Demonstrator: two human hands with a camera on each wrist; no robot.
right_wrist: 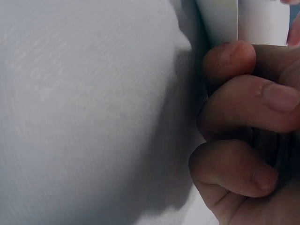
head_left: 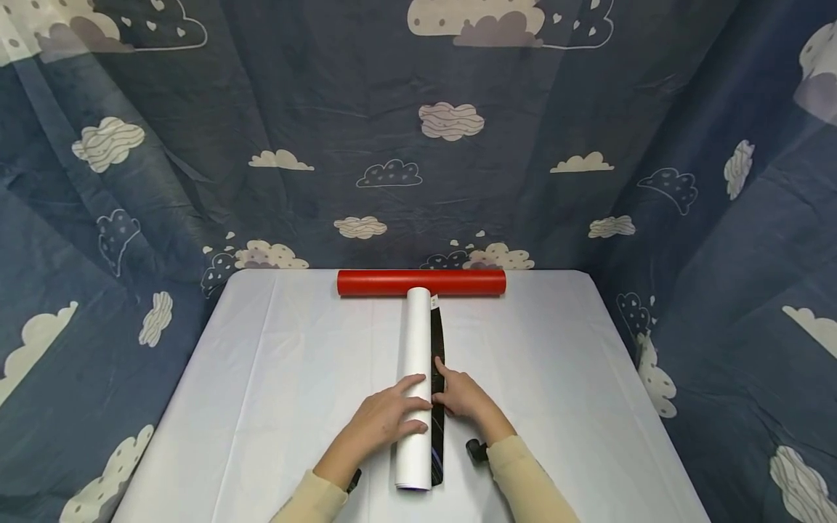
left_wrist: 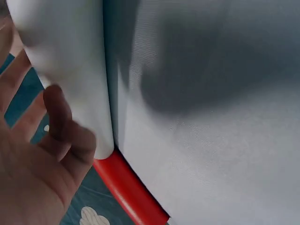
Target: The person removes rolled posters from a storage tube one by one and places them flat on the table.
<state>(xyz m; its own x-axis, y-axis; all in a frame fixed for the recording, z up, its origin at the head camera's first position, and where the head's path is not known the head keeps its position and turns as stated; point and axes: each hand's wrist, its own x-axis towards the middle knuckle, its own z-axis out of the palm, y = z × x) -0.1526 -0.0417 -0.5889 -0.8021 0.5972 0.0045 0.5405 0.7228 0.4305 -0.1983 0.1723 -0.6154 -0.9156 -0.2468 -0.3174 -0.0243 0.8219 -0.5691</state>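
A white roll of paper [head_left: 418, 341] lies lengthwise on the table, its far end at the red tube. Along its right side runs a dark strip [head_left: 438, 454] with a small white tag at the far end. My left hand [head_left: 386, 418] lies over the roll from the left, fingers spread across the top. On the right, my right hand [head_left: 464, 396] holds the dark strip near its middle. In the right wrist view, its fingers [right_wrist: 234, 164] are bent inward beside the white sheet edge [right_wrist: 220, 16]. The left wrist view shows the left fingers [left_wrist: 79, 140] loosely bent beside the roll.
The red tube [head_left: 421, 282] lies crosswise at the table's back edge. A white cloth covers the table [head_left: 314, 349]. Dark blue curtains [head_left: 366, 123] with cloud prints hang behind and on both sides.
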